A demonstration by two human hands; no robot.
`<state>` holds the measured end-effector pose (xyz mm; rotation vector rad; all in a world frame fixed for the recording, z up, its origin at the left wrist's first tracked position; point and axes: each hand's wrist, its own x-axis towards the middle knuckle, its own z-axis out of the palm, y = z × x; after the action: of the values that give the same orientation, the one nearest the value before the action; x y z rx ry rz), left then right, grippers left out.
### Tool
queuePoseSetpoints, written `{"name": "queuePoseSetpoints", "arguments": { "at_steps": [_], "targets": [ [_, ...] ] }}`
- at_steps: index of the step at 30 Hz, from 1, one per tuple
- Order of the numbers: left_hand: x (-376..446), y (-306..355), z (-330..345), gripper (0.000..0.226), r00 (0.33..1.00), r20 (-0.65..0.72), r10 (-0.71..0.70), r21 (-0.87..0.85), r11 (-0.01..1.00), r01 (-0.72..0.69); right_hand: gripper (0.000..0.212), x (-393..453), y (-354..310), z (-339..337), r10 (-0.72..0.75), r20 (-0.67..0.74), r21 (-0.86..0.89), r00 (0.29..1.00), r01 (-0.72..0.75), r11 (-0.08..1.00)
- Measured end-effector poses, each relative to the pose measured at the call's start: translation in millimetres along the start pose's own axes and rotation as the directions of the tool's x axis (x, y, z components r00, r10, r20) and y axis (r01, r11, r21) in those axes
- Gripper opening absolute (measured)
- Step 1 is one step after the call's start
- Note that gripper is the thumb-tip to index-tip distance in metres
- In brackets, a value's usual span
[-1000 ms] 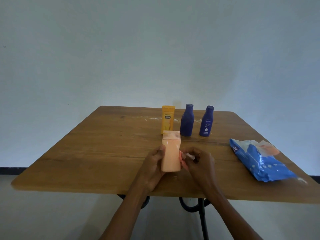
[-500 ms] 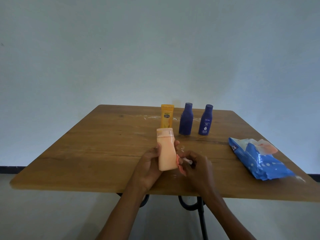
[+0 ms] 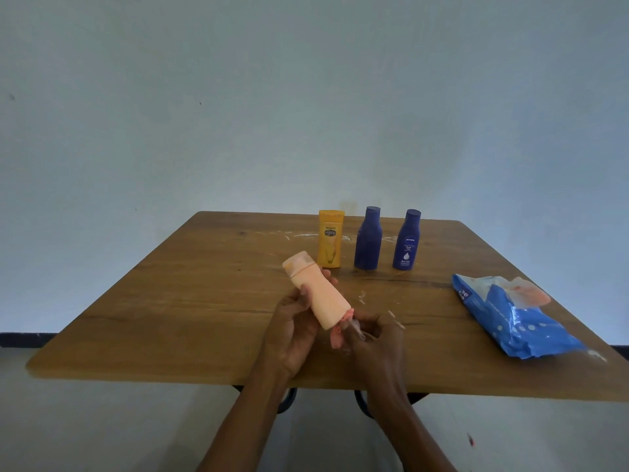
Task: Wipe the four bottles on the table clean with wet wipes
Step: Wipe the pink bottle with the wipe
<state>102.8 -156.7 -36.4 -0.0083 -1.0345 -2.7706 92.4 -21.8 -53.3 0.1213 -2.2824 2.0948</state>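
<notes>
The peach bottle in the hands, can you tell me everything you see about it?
The peach bottle is pale orange, smooth like plastic, with a wider cap of the same colour. It is lifted above the table and tilted, cap up and to the left, base down toward the right. The left hand holds its body, thumb on the front. The right hand presses a crumpled wipe against its base.

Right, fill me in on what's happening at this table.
A person is wiping bottles. The left hand holds a peach bottle tilted above the table, while the right hand presses a bunched wet wipe against its base. A yellow bottle and two dark blue bottles stand upright behind. A blue wipes pack lies to the right.
</notes>
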Motion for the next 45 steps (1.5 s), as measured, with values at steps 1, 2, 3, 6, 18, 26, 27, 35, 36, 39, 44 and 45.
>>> {"name": "queuePoseSetpoints", "arguments": {
  "at_steps": [1, 2, 3, 6, 18, 26, 27, 35, 36, 39, 44, 45],
  "targets": [
    [1.4, -0.4, -1.3, 0.054, 1.0, -0.016, 0.005, 0.01, 1.0, -0.005, 0.022, -3.4, -0.2, 2.4, 0.009, 0.004, 0.026, 1.0, -0.009, 1.0],
    [1.8, -0.5, -1.6, 0.055, 0.999, -0.031, 0.009, 0.023, 1.0, -0.008, 0.021, -7.0, -0.1, 4.5, 0.006, 0.008, 0.037, 1.0, -0.006, 0.999],
    [2.4, -1.1, -2.2, 0.055, 0.999, -0.043, 0.014, 0.039, 0.999, -0.012, 0.02, -10.5, 0.5, 6.0, -0.001, 0.005, 0.027, 1.0, 0.001, 1.0],
    [1.6, -1.9, -1.3, 0.055, 0.998, -0.057, 0.014, 0.068, 0.998, -0.01, 0.018, -21.0, 1.6, 9.7, -0.05, -0.007, -0.012, 0.999, 0.05, 0.999],
    [1.7, -9.5, 3.9, 0.058, 0.991, -0.067, 0.112, 0.458, 0.886, -0.07, 0.03, -26.7, -1.3, -3.9, -0.537, 0.005, -0.377, 0.844, 0.499, 0.781],
    [-2.4, -6.9, 3.4, 0.051, 0.999, 0.031, 0.02, 0.359, 0.933, -0.03, 0.03, -20.9, -23.1, -4.2, -0.563, -0.009, -0.298, 0.826, 0.535, 0.79],
    [-1.7, -6.2, 3.8, 0.049, 0.999, 0.02, 0.026, 0.351, 0.936, -0.031, 0.032, -22.8, -19.0, -4.3, -0.562, 0.012, -0.297, 0.827, 0.539, 0.788],
    [1.0, -9.8, 1.0, 0.036, 0.999, -0.031, -0.026, 0.303, 0.952, 0.035, 0.04, -21.6, -3.3, -4.7, -0.605, 0.008, -0.323, 0.796, 0.575, 0.752],
    [1.4, -9.9, -0.1, 0.037, 0.999, -0.027, -0.03, 0.278, 0.96, 0.036, 0.037, -18.9, -8.1, -3.8, -0.614, -0.007, -0.319, 0.789, 0.58, 0.749],
    [3.4, -10.1, -2.5, 0.045, 1.0, 0.003, -0.018, 0.25, 0.968, 0.017, 0.032, -6.6, -22.5, -1.8, -0.631, -0.033, -0.278, 0.775, 0.599, 0.751],
    [2.5, -11.0, -1.2, 0.048, 0.999, 0.039, 0.008, 0.289, 0.957, -0.019, 0.028, 8.1, -27.6, -3.9, -0.652, -0.039, -0.302, 0.757, 0.613, 0.73],
    [2.2, -10.5, -0.8, 0.047, 1.0, 0.023, 0.01, 0.296, 0.955, -0.016, 0.027, 7.5, -23.3, -4.8, -0.643, -0.02, -0.331, 0.766, 0.602, 0.727]
  ]
}}
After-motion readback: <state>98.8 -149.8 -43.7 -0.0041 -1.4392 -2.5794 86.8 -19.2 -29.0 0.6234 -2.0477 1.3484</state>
